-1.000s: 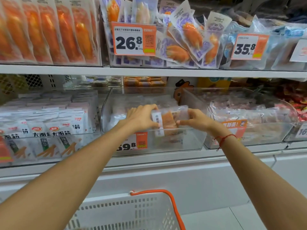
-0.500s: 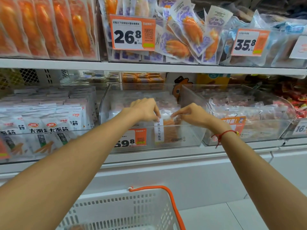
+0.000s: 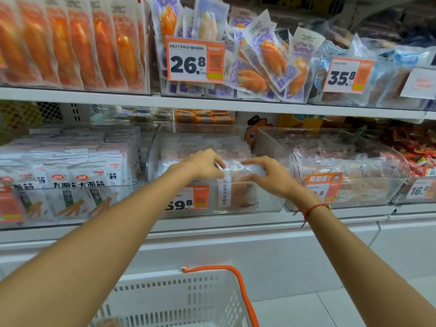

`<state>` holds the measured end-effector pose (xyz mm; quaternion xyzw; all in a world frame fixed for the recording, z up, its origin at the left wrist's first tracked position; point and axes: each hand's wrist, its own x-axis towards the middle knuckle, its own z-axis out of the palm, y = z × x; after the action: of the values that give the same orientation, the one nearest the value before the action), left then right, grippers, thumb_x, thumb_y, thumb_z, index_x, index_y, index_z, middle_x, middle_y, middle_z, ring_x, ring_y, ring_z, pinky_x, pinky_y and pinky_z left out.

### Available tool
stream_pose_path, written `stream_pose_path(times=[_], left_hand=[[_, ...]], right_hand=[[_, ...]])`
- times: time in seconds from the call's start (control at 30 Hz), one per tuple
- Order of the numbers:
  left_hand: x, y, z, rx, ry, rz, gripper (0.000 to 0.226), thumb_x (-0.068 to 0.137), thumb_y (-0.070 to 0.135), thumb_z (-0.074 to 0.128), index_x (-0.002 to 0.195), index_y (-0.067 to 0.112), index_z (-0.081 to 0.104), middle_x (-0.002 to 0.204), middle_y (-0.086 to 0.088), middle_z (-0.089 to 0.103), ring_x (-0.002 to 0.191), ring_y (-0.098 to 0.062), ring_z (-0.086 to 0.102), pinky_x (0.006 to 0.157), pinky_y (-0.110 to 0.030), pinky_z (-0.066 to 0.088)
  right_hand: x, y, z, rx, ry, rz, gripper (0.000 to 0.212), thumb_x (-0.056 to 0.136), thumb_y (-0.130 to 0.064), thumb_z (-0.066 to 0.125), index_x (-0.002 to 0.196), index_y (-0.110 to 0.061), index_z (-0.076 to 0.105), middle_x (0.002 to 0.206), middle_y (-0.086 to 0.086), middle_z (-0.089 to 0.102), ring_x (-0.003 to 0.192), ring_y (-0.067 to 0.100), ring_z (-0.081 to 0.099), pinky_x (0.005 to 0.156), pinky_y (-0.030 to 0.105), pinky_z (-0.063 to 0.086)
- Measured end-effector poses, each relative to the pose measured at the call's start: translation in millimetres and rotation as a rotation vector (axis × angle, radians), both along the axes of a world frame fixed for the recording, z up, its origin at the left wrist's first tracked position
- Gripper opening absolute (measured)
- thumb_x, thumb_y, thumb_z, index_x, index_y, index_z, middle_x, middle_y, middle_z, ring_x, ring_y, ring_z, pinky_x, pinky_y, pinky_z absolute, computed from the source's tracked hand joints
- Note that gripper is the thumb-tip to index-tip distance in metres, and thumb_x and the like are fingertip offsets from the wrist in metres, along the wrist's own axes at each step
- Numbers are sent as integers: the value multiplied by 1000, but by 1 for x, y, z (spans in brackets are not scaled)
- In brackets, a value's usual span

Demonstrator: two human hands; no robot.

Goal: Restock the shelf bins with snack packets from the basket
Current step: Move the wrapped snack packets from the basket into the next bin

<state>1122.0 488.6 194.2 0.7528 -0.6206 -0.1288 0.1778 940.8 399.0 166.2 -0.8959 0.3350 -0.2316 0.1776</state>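
A clear snack packet [image 3: 238,192] with orange contents and a white label strip stands upright against the front wall of the middle clear bin [image 3: 269,201] on the lower shelf. My left hand [image 3: 203,165] pinches the packet's top left edge. On the top right edge my right hand [image 3: 266,173] does the same with curled fingers. More packets of this kind lie behind it in the bin. The white basket [image 3: 179,300] with an orange handle sits below, between my forearms.
The left bin [image 3: 70,204] holds white packets in rows. Pinkish packets fill the right bin [image 3: 368,197]. An upper shelf [image 3: 212,103] carries bins of orange snacks and price tags 26.8 and 35.8. A white shelf base runs below.
Both hands lowered the packet from above the bin rim down into the middle bin, where it now stands against the front wall.
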Motion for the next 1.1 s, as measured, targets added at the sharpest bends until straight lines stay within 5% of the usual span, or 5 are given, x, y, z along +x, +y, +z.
stream_pose_path(times=[0.2,0.3,0.4,0.8,1.1], left_hand=[[-10,40,-1,-404,31,107,16,88,32,62,103,33,67,97,16,67,92,-6,61,82,-29,50],[-13,67,-13,-469,109,160,12,86,31,60,94,33,69,85,18,66,85,-7,62,74,-27,49],[-5,92,-48,-297,176,162,9,84,34,63,91,33,70,89,15,68,88,-5,61,73,-23,46],[11,181,-295,360,611,342,22,93,17,50,87,34,64,111,0,67,99,-22,64,90,-38,51],[-15,215,-407,727,997,578,28,100,4,37,124,2,51,101,-12,55,61,-10,38,58,-28,34]], right_hand=[[7,34,9,-62,-294,48,13,88,-18,64,100,-22,69,90,-6,61,78,6,56,70,19,44],[10,52,12,291,91,239,20,91,-9,59,110,-13,66,89,-1,64,76,6,61,68,17,49],[20,66,-16,479,409,249,22,93,-11,57,114,-14,64,97,4,66,83,11,63,70,16,49],[43,140,-238,790,761,176,28,93,-8,53,120,-7,62,120,19,64,91,21,63,61,16,45],[41,190,-371,927,761,-123,72,91,-35,58,146,-5,21,144,20,32,126,36,43,101,43,42]])
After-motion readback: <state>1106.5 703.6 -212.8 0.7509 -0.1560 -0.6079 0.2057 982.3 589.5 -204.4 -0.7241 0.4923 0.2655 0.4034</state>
